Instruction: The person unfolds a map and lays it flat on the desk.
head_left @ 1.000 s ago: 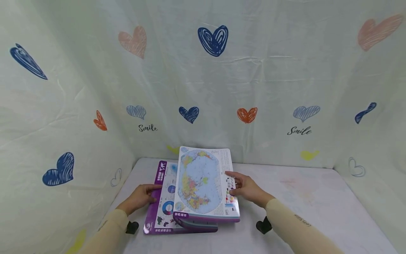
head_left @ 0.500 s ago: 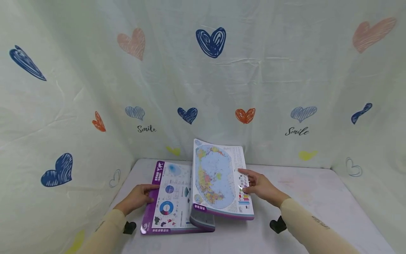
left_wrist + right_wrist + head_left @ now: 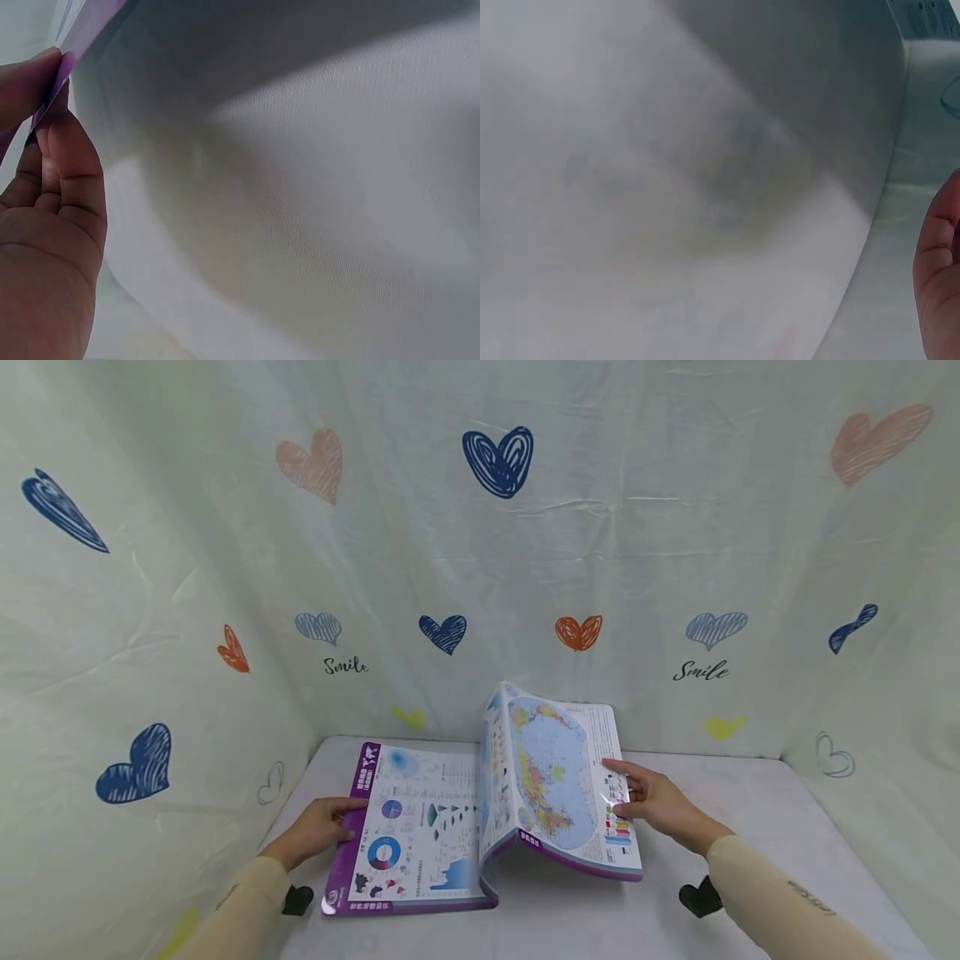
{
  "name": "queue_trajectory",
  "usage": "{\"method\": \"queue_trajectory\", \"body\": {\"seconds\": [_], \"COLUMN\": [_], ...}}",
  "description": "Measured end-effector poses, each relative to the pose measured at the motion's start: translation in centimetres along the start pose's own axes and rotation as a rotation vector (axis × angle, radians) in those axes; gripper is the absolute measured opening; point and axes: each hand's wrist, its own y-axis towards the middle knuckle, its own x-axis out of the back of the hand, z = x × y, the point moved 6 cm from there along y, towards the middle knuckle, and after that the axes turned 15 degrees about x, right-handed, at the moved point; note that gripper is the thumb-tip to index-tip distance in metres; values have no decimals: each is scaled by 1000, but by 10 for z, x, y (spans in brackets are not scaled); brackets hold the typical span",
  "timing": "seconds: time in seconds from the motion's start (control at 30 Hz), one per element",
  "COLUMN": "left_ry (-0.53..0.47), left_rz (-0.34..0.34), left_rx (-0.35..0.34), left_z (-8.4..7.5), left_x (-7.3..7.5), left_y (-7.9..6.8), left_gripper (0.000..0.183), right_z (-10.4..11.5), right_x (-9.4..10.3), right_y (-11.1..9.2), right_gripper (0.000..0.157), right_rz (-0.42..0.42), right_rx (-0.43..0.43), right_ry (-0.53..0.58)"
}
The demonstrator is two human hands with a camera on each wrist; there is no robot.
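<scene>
Left grip (image 3: 309, 835), right grip (image 3: 667, 802) pinching opposite map (image 3: 497, 793) edges | I'm unfolding, it seems | next calls for gentle outward pull

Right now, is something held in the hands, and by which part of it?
A folded map sheet: the left hand pinches its purple left edge, the right hand holds the right edge of its world-map panel.
</scene>
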Motion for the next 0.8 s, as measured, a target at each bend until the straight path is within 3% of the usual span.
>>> {"method": "queue_trajectory", "body": {"seconds": [0.37,0.8], "left_ry": [32,18], "left_rz": [-13,4], "left_rx": [25,32], "left_z": [9,15], "left_x": [6,10], "left_y": [1,4], "left_gripper": [51,52], "right_z": [-20,-34], "right_x": [43,84], "right_y": [-28,-50], "right_gripper": [79,79], "right_rz": [-1,9], "right_rx": [-16,-74], "right_ry": [-79,-258]}}
